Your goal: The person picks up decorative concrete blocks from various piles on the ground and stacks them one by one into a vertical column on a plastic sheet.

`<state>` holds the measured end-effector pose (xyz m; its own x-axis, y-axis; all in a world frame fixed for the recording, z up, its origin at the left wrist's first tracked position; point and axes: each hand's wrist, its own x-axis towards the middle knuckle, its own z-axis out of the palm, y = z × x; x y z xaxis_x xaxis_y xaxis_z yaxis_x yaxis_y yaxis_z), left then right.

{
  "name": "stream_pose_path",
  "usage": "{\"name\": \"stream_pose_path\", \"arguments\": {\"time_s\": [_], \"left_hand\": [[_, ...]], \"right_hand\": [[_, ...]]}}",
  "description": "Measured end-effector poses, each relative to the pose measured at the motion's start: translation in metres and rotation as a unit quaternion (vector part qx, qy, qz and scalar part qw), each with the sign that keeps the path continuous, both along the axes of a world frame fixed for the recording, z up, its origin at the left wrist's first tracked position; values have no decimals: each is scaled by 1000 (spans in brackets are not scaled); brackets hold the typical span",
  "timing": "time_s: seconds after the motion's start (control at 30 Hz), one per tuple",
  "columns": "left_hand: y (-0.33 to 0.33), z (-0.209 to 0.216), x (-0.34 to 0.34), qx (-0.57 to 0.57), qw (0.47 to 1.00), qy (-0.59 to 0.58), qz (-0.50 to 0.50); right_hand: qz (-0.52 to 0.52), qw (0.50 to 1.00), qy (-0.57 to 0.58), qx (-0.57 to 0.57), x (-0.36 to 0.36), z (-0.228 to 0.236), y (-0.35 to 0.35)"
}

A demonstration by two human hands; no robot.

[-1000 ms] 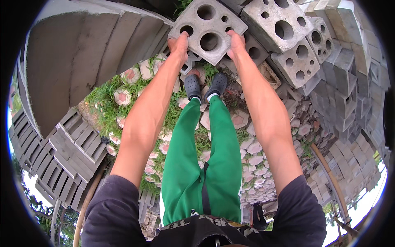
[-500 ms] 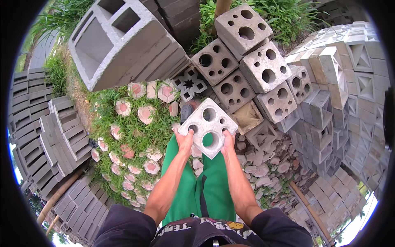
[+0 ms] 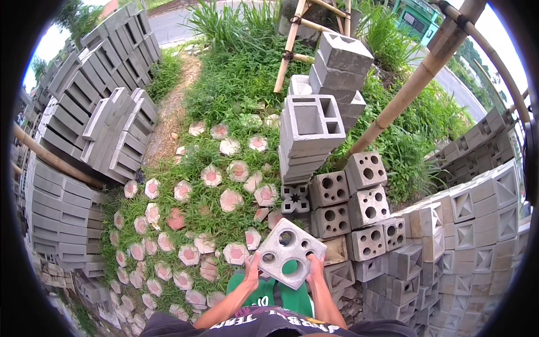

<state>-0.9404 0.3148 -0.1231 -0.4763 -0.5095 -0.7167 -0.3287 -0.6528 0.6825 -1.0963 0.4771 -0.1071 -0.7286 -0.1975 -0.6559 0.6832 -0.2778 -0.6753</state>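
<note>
Our left hand [image 3: 251, 269] and right hand [image 3: 316, 267] grasp the block [image 3: 289, 252], likely heavy and brittle, soundly at eight and four o'clock

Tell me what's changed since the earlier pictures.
The grey block has come toward the body, from beyond the shoes to over the green trousers; the view tilted up. Left hand and right hand still hold it; stacked holed blocks stand as before.

Bamboo pole [image 3: 400, 98]: inclined, 2 o'clock. Road [image 3: 171, 28]: 11 o'clock, beyond grass [image 3: 236, 78]. Paving stones [image 3: 188, 254]: 8 o'clock, amid grass. Grey block stack [image 3: 62, 199]: 9 o'clock.
</note>
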Motion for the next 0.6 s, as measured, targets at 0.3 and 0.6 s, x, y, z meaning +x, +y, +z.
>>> {"name": "stream_pose_path", "arguments": {"time_s": [0.3, 0.6], "left_hand": [[-39, 19, 194, 96, 943, 126, 292], [-49, 116, 380, 38, 890, 129, 435]], "right_hand": [[317, 939, 31, -130, 106, 43, -117], [619, 777, -57, -96, 245, 87, -249]]}}
